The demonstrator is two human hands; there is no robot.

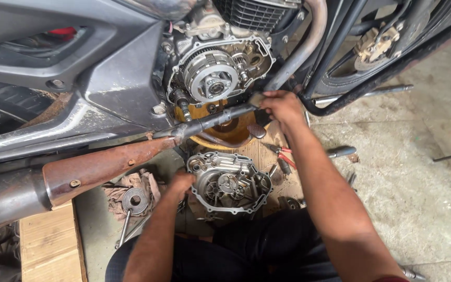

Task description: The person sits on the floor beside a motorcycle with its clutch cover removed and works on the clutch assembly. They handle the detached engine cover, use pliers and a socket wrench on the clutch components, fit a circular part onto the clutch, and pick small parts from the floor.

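Nearest me, my left hand (181, 183) rested on the left edge of the removed engine cover (229, 183), which lay inner side up on the floor beside a dirty rag (134, 189) and a round metal part (134, 200); I could not tell how tightly its fingers gripped. Just right of the cover lay red-handled pliers (283, 154). Farther off, my right hand (282, 107) was closed around the bar (220, 118) under the motorcycle's exposed clutch (212, 78).

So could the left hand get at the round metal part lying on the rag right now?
Probably yes. The left hand rests by the engine cover, and the round part lies on the rag just beside it, with nothing between them.
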